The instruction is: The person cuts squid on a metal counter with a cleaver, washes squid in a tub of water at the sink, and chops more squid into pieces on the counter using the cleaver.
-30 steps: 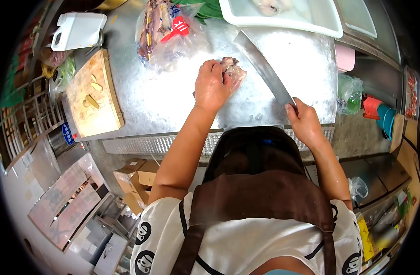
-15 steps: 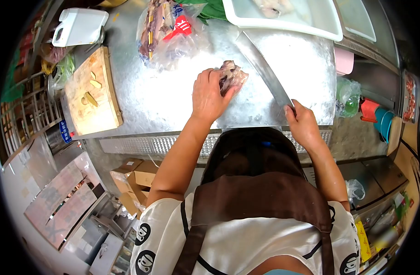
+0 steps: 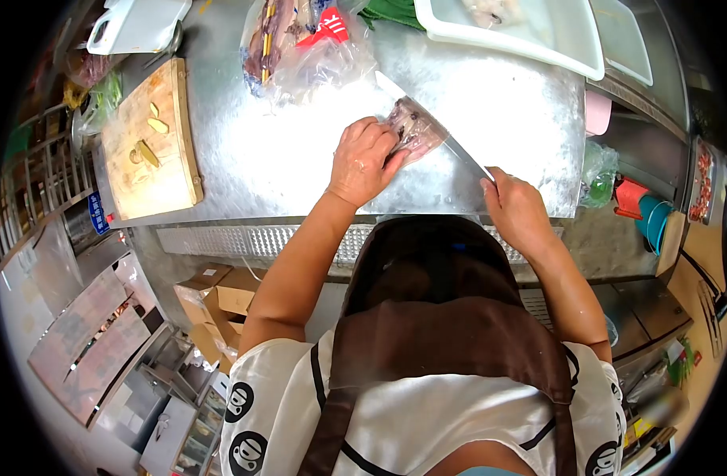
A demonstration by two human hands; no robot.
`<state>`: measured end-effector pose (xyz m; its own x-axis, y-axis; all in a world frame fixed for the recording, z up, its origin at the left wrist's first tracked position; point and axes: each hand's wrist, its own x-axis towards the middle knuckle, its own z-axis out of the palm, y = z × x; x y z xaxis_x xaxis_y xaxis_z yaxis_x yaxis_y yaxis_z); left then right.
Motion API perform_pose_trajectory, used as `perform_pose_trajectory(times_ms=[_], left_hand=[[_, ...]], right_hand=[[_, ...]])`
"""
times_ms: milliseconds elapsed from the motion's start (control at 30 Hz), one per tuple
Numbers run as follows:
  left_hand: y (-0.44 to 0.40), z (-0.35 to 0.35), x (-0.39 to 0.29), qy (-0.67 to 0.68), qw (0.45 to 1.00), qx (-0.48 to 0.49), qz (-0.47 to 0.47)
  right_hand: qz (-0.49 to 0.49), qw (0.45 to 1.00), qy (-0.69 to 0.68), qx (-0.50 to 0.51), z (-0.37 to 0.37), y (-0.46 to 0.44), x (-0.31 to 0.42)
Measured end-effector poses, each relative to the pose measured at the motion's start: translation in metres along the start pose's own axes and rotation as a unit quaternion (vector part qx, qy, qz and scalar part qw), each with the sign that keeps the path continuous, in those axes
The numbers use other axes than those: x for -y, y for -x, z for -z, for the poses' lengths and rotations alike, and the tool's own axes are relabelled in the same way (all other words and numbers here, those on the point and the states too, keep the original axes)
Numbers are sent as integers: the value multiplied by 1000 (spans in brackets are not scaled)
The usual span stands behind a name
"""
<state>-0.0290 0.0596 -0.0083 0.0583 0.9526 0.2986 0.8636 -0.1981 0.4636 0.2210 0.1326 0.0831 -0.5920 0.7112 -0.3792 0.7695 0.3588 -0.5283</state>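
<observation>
My left hand (image 3: 363, 163) is closed on the left side of a wet, pinkish piece of squid (image 3: 413, 127) with dark patches, holding it against the metal table (image 3: 260, 178). Part of the piece is hidden under my fingers. My right hand (image 3: 519, 205) grips the handle of a long knife (image 3: 460, 148). Its blade slants up and to the left along the squid's upper right edge. Whether the blade has entered the flesh I cannot tell.
A clear plastic bag (image 3: 324, 67) of whole squid lies at the back. Beside it are a green cloth (image 3: 395, 12) and a white tub (image 3: 522, 49) holding pale pieces. A wooden cutting board (image 3: 153, 178) with yellowish slices stands at the left.
The knife has swung left from the bare tabletop onto the squid's right edge. The squid now lies flatter and shows more of its surface. My view has shifted slightly.
</observation>
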Motion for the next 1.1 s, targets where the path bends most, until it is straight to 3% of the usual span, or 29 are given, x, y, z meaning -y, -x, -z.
perform_pose_trajectory(times_ms=[233,367,833,1100], left_hand=[[-11,10,-17,62,996,-59,-9],[-3,-5,-8,58,998,-27,-23],[-7,-11,-21,69,995,-42,56],[-8,-14,-17,63,995,-55,61]], right_hand=[[10,1000,-6,-15,0,2,2],[28,998,-22,-49,-5,14,8],[8,998,47,36,-3,11,17],[23,999,24,26,-5,12,13]])
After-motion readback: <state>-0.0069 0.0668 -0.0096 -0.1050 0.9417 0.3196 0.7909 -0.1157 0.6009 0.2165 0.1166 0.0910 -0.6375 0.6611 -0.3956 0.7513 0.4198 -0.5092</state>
